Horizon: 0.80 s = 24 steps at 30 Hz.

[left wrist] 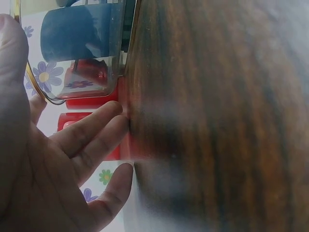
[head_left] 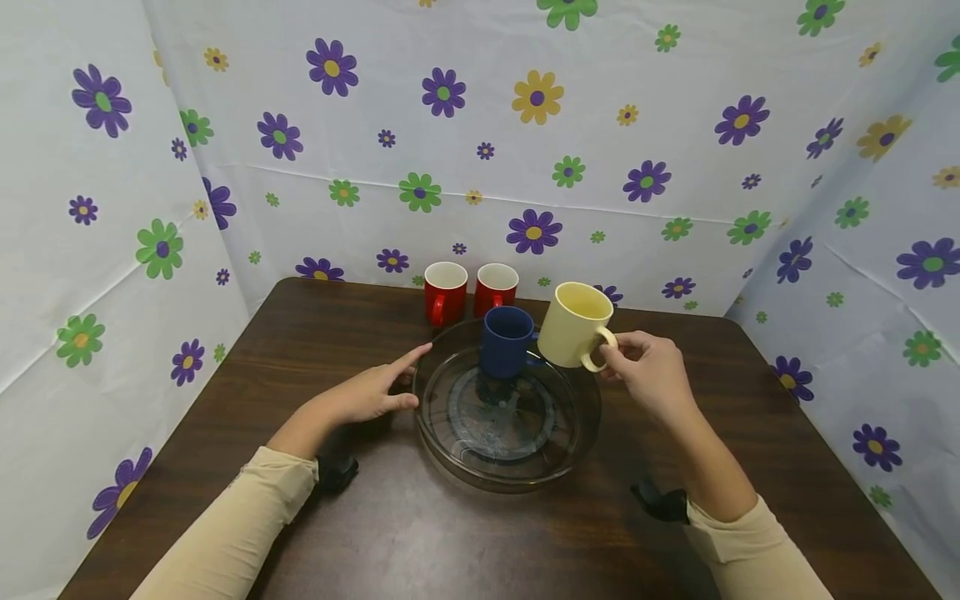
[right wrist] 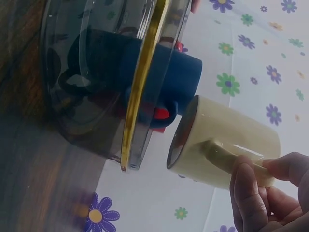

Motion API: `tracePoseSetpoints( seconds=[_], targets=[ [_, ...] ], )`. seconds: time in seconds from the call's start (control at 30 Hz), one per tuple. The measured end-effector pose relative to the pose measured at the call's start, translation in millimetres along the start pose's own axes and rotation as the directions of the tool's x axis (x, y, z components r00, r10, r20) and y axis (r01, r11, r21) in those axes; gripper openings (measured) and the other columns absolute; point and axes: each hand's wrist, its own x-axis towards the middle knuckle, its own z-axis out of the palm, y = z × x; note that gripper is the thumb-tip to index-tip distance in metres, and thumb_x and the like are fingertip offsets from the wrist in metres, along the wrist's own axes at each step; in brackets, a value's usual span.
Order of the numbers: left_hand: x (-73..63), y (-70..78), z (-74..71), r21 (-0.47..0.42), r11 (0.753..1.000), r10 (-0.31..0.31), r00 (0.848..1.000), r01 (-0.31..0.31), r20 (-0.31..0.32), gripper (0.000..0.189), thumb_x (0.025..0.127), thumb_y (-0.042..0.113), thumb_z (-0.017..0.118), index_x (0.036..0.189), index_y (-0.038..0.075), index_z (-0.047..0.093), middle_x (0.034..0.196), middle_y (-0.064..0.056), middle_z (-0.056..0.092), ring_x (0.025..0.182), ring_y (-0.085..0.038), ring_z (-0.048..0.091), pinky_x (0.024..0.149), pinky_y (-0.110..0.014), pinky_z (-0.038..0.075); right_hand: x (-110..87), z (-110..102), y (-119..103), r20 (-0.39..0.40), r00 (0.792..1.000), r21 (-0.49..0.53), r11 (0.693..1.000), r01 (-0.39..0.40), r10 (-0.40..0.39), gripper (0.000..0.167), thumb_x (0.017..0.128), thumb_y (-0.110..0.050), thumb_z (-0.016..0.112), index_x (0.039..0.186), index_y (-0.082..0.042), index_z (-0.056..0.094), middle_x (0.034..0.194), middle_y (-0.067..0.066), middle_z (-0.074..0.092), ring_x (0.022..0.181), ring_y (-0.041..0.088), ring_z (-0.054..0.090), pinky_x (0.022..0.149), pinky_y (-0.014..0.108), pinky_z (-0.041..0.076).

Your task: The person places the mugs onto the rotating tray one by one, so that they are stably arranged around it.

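Note:
A pale yellow mug is held up over the back right rim of a round, see-through dark basin. My right hand pinches its handle between thumb and fingers, plainly seen in the right wrist view on the yellow mug. Inside the basin, toward the back, a dark blue mug stands upright, handle to the right. At the basin's left side is my left hand, fingers spread and mostly straight, by the rim. The left wrist view shows nothing in this hand.
Two red mugs, one on the left and one on the right, stand behind the basin near the back edge of the dark wooden table. A white flowered cloth hangs behind and at both sides.

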Motion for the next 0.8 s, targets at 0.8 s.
tracePoseSetpoints(
  seconds=[0.8],
  targets=[
    [0.3,-1.9,2.6,0.007,1.000,0.011,1.000,-0.011,-0.005,0.091,0.097,0.042,0.066,0.164,0.026,0.007,0.148,-0.029,0.048,0.136,-0.049,0.046,0.109,-0.069,0.032,-22.6,7,0,0.031,0.998,0.025,0.998,0.055,-0.056,0.023,0.097,-0.010,0.069,0.111,0.008,0.069,0.088,0.015,0.071,0.077,0.034,0.074,0.063,0.023,0.058]
  ],
)
